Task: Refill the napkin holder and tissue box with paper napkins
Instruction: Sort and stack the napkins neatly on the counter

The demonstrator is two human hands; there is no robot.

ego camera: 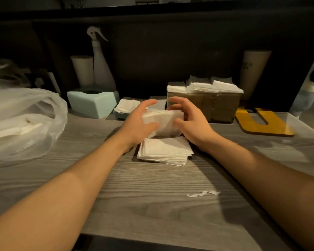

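A: Hands?
B: The left hand (140, 122) and right hand (190, 124) both grip a small wad of napkins (162, 122) above a flat napkin stack (164, 151) on the woodgrain table (152, 205).
A: Any writing?
B: Dark print on the tall paper cup (253, 71), too blurred to read.
A: Containers?
B: Smoky rectangular napkin holder (205, 105), full; rounded mint tissue box (92, 102) left of it.

Bare table (152, 205) lies in front; plastic bag (24, 122) crowds the left, napkin holder (205, 105) blocks behind.

Matt grey wood-grain table (152, 205), soft white paper napkins (164, 151) — filmy plastic bag (25, 113)
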